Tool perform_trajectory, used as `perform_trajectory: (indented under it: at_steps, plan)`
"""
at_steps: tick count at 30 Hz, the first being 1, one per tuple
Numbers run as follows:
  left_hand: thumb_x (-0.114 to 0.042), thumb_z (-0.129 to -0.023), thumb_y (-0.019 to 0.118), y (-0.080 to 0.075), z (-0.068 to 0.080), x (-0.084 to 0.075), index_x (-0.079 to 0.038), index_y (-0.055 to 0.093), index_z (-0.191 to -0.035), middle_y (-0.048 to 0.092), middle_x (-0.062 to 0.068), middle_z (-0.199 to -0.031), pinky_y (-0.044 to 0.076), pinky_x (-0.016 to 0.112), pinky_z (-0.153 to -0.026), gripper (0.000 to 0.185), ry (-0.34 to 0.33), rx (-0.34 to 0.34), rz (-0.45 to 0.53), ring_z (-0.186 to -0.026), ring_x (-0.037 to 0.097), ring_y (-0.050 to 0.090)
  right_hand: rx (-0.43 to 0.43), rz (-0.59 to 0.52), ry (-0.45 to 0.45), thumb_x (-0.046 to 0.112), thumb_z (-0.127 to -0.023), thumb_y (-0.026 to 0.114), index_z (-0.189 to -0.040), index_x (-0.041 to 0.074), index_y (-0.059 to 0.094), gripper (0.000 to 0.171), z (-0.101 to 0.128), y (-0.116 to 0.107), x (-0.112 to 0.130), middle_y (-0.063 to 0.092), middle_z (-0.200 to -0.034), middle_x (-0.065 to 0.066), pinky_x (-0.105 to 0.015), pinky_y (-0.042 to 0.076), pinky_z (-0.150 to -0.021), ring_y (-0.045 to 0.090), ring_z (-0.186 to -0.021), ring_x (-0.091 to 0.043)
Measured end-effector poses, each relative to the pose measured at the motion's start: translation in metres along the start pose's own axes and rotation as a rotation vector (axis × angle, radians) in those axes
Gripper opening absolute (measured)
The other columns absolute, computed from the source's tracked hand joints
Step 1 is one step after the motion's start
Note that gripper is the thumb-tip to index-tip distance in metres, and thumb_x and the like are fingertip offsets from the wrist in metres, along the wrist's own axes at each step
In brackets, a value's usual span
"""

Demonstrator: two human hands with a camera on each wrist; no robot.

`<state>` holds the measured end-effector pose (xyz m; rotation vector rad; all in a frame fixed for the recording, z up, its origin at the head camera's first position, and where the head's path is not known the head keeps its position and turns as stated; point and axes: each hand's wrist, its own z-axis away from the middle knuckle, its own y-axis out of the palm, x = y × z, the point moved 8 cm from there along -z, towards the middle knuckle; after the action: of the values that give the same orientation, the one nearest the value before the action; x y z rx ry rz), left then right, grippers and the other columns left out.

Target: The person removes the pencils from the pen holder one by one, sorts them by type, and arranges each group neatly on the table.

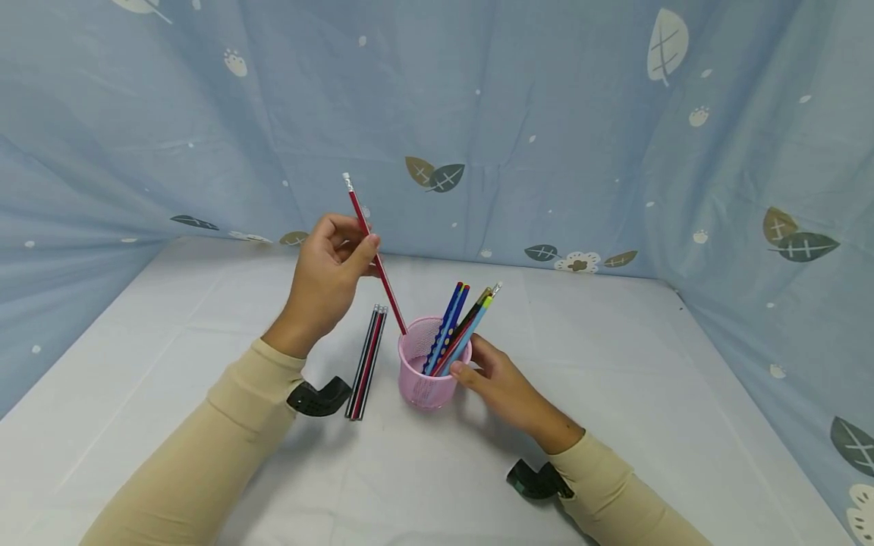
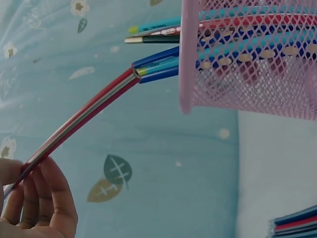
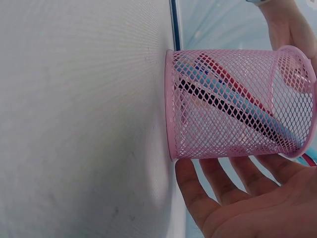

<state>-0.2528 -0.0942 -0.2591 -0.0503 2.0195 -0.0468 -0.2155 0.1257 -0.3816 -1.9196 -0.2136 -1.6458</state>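
In the head view, my left hand (image 1: 326, 269) pinches a red pencil (image 1: 385, 282) between thumb and fingers, its white eraser end up. The pencil slants down, its lower end right at the left rim of a pink mesh pen holder (image 1: 426, 393). Inside lean several pencils: dark blue dotted ones (image 1: 447, 322), a light blue one (image 1: 469, 334), a black one and a red one. My right hand (image 1: 510, 390) holds the pen holder from the right, thumb by the rim. From the right wrist view, its fingers (image 3: 223, 186) lie along the mesh wall.
Several striped pencils (image 1: 367, 364) in black, white and red lie side by side on the white tabletop (image 1: 649, 379), left of the pen holder. Behind the table hangs a blue leaf-print cloth (image 1: 546, 136). A black device (image 1: 319, 396) is worn at each wrist.
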Motion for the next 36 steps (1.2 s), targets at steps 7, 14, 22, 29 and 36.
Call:
perform_trajectory:
  at_steps: [7, 14, 22, 29, 36]
  plan:
    - [-0.012, -0.101, 0.058, -0.004, -0.002, 0.003, -0.010, 0.049, -0.112, 0.057, 0.005, -0.107, 0.058, 0.024, -0.077, 0.014, -0.025, 0.006, 0.022, -0.086, 0.010, 0.062, 0.002, -0.010, -0.010, 0.035, -0.102, 0.057, -0.155, 0.013, 0.033, 0.062, 0.000, 0.001, 0.001, 0.049, -0.148, -0.012, -0.055, 0.041, -0.111, 0.046, -0.139, -0.033]
    - [-0.014, -0.101, 0.059, -0.009, -0.005, 0.013, -0.001, 0.048, -0.116, 0.058, 0.006, -0.105, 0.059, 0.026, -0.077, 0.023, -0.101, 0.037, -0.051, -0.085, 0.009, 0.064, 0.001, -0.011, -0.014, 0.033, -0.103, 0.056, -0.155, 0.012, 0.033, 0.061, 0.000, 0.001, 0.002, 0.049, -0.148, -0.013, -0.054, 0.042, -0.110, 0.046, -0.138, -0.033]
    - [-0.016, -0.101, 0.060, -0.007, -0.006, 0.033, 0.001, 0.047, -0.120, 0.056, 0.006, -0.107, 0.059, 0.027, -0.078, 0.029, -0.244, 0.116, -0.122, -0.085, 0.009, 0.065, -0.003, 0.001, -0.015, 0.034, -0.103, 0.056, -0.155, 0.012, 0.034, 0.061, 0.001, -0.001, 0.002, 0.051, -0.146, -0.013, -0.053, 0.043, -0.110, 0.048, -0.136, -0.033]
    - [-0.019, -0.102, 0.058, -0.007, -0.001, 0.048, 0.002, 0.046, -0.124, 0.056, 0.011, -0.113, 0.059, 0.032, -0.079, 0.032, -0.334, 0.199, -0.175, -0.095, 0.017, 0.062, 0.004, -0.005, -0.027, 0.037, -0.102, 0.057, -0.155, 0.011, 0.033, 0.063, 0.000, 0.001, 0.002, 0.050, -0.147, -0.014, -0.054, 0.043, -0.109, 0.048, -0.136, -0.033]
    - [-0.020, -0.101, 0.060, -0.010, 0.005, 0.056, 0.000, 0.046, -0.132, 0.058, 0.015, -0.117, 0.060, 0.033, -0.079, 0.040, -0.348, 0.217, -0.227, -0.095, 0.017, 0.064, 0.004, 0.000, -0.018, 0.044, -0.101, 0.056, -0.154, 0.015, 0.035, 0.064, 0.001, 0.001, 0.001, 0.051, -0.145, -0.011, -0.052, 0.046, -0.107, 0.049, -0.134, -0.031]
